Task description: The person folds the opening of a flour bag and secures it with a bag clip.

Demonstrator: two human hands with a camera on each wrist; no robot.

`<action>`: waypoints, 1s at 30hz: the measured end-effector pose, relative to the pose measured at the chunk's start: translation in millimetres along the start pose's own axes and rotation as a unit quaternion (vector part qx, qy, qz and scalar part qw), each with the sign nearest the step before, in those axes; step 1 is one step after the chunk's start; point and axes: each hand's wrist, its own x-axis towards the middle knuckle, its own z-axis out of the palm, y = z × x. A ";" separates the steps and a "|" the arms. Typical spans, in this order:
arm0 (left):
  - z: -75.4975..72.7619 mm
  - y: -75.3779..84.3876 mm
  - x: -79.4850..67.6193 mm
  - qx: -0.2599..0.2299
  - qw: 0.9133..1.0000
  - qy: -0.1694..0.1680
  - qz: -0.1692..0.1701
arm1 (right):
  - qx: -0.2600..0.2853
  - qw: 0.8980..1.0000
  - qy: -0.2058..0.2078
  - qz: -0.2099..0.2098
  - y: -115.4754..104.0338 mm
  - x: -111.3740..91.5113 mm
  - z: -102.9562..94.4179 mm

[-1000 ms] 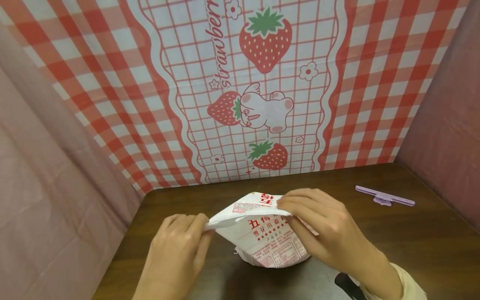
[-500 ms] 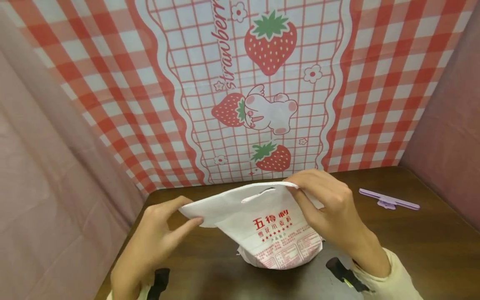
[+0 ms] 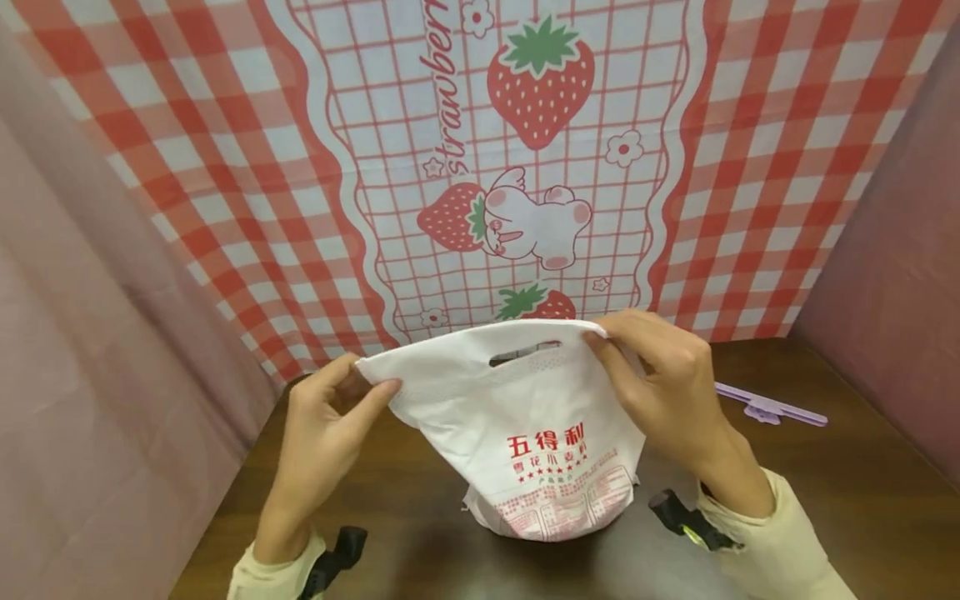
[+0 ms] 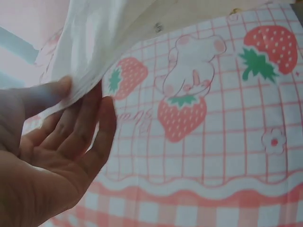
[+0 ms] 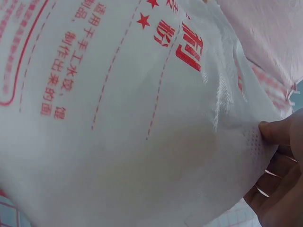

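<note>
A white flour bag (image 3: 517, 408) with red printing stands upright on the table, its top edge stretched between both hands. My left hand (image 3: 322, 442) pinches the bag's top left corner between thumb and fingers. At the top right corner my right hand (image 3: 667, 392) pinches the edge the same way. Just below the top edge runs a slot-shaped handle hole. In the left wrist view the thumb lies on the near side of the bag (image 4: 90, 42), with fingers behind it. The right wrist view shows the printed face of the bag (image 5: 142, 118) up close.
A lilac bag clip (image 3: 772, 408) lies on the brown wooden table (image 3: 885, 492) to the right. Behind the table hangs a red-and-white strawberry cloth (image 3: 540, 208). Pink curtains (image 3: 90, 375) close off both sides. Black wrist mounts (image 3: 682, 517) sit at both sleeves.
Both hands have raised the top of the bag, unfolding it from a folded-over shape to a tall, flat front. The left hand has moved left, stretching the edge wider. The clip stays on the table.
</note>
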 end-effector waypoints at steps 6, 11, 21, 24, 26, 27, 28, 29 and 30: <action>9.4 6.6 16.1 -0.043 0.998 0.051 0.006 | -0.003 0.999 0.002 0.039 10.3 0.9 -1.6; 16.4 0.0 21.5 -0.082 0.993 0.081 0.039 | 0.011 0.998 0.006 0.068 14.3 -1.0 0.8; 20.9 -9.2 3.8 -0.079 0.988 0.129 0.025 | 0.092 0.978 -0.085 0.167 6.1 -12.8 -8.9; 22.7 -7.2 3.2 -0.084 0.989 0.121 0.018 | 0.078 0.972 -0.116 0.191 -2.7 -18.9 -20.2; 23.4 -5.7 4.6 -0.078 0.990 0.118 0.013 | 0.068 0.970 -0.124 0.197 -8.7 -21.0 -26.1; 23.7 -4.7 5.3 -0.080 0.990 0.115 0.009 | 0.065 0.971 -0.124 0.196 -11.1 -21.4 -27.9; 24.0 -3.6 6.1 -0.078 0.990 0.114 0.006 | 0.062 0.972 -0.123 0.192 -12.9 -21.5 -29.0; 24.1 -2.5 6.6 -0.079 0.991 0.112 0.002 | 0.065 0.973 -0.121 0.184 -14.1 -21.2 -29.6; 24.1 -1.2 7.2 -0.079 0.991 0.110 -0.001 | 0.069 0.974 -0.118 0.179 -15.0 -20.9 -29.8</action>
